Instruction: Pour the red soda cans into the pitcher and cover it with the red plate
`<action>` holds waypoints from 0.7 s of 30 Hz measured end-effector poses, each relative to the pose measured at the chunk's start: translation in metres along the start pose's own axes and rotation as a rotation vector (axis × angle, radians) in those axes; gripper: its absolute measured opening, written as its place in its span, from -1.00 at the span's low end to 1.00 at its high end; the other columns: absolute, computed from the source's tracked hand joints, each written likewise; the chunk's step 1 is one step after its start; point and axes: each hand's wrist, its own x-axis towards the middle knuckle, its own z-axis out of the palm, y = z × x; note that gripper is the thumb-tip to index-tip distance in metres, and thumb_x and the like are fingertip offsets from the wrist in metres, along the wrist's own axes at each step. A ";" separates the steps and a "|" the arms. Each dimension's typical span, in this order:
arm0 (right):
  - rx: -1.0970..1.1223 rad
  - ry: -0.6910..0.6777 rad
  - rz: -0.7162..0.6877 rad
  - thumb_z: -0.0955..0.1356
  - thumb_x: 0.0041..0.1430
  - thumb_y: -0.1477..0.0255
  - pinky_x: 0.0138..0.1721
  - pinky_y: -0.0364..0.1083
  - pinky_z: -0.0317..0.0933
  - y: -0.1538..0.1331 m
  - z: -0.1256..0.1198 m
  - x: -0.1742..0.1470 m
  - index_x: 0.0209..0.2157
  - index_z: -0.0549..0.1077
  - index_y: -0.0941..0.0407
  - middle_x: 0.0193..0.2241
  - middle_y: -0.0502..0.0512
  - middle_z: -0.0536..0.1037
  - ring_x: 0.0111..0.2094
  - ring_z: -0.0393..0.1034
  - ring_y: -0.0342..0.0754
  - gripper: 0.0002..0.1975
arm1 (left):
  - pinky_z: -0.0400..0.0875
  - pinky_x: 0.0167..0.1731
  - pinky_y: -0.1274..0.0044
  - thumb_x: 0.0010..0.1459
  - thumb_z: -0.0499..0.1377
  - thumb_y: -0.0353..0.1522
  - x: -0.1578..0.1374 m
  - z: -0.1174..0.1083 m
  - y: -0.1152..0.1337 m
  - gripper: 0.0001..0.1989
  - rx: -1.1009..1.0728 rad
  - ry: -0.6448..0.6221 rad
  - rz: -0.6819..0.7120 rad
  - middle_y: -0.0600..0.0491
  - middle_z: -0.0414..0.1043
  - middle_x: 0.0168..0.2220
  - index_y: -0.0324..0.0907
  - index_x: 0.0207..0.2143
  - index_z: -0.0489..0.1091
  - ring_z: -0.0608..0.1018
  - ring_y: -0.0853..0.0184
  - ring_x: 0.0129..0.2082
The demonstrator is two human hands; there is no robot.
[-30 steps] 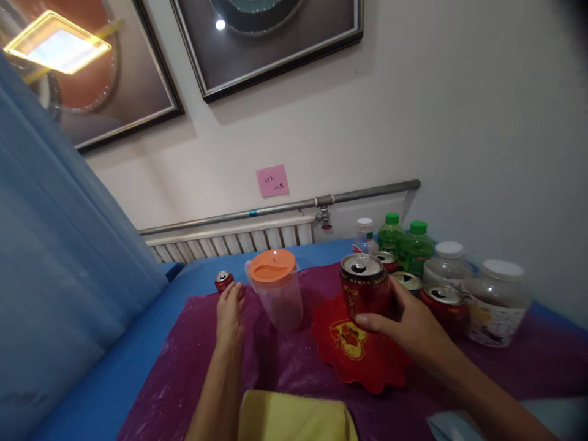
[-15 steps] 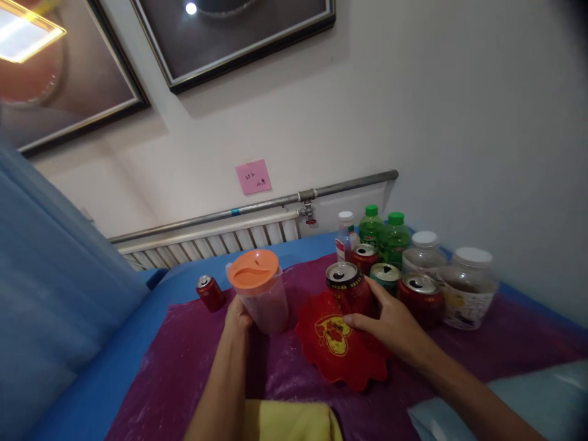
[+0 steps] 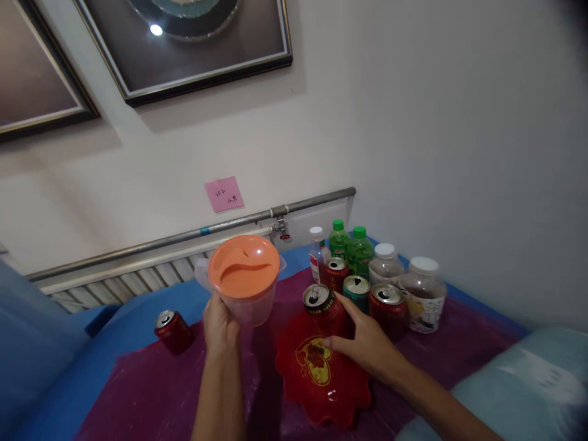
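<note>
Orange lid [image 3: 244, 272]; red can [image 3: 327, 320]; yellow-patterned red plate [image 3: 328, 403]; purple sheet [image 3: 142, 395]

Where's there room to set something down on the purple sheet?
The purple sheet shows bare left of the left hand, nearer you than the lone red can. Crowded: cans, bottles and jars cluster beyond the right hand.

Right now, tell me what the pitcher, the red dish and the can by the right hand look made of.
Pitcher: likely plastic, its body cloudy and see-through under a shiny orange lid. Red dish: glossy, showing highlights, probably plastic; coated metal is possible. Can: apparently metal, with a bare silvery top.
</note>
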 end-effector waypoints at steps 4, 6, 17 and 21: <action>0.028 -0.013 0.012 0.45 -0.20 0.41 0.14 0.13 0.22 0.003 0.002 0.002 0.23 0.22 0.13 0.11 0.21 0.47 0.09 0.39 0.18 -0.12 | 0.49 -0.25 0.49 -0.01 0.24 -0.49 -0.009 -0.001 -0.008 -0.85 -0.056 0.042 -0.034 0.07 0.52 -0.38 -0.23 -0.31 0.47 0.54 0.37 -0.35; 0.047 -0.010 0.022 0.45 -0.22 0.42 0.13 0.13 0.23 0.005 0.004 0.003 0.22 0.24 0.11 0.08 0.18 0.49 0.07 0.41 0.17 -0.13 | 0.48 -0.25 0.51 -0.07 0.26 -0.49 -0.010 -0.004 -0.007 -0.84 -0.044 0.044 -0.030 0.09 0.51 -0.41 -0.22 -0.34 0.48 0.53 0.36 -0.35; 0.172 -0.049 0.020 0.45 -0.29 0.53 0.14 0.11 0.21 0.009 0.011 0.002 0.15 0.28 0.10 0.08 0.15 0.47 0.08 0.37 0.16 -0.16 | 0.42 -0.29 0.44 -0.09 0.30 -0.19 -0.019 -0.021 0.024 -0.68 0.296 0.061 0.112 0.05 0.48 -0.46 -0.25 -0.34 0.54 0.49 0.28 -0.39; 0.178 -0.078 -0.022 0.45 -0.30 0.59 0.12 0.08 0.23 0.014 0.016 0.000 0.13 0.30 0.08 0.07 0.13 0.48 0.07 0.39 0.13 -0.17 | 0.39 -0.31 0.45 -0.06 0.28 -0.20 -0.028 -0.020 0.032 -0.70 0.394 0.069 0.200 0.05 0.47 -0.48 -0.24 -0.35 0.55 0.47 0.29 -0.41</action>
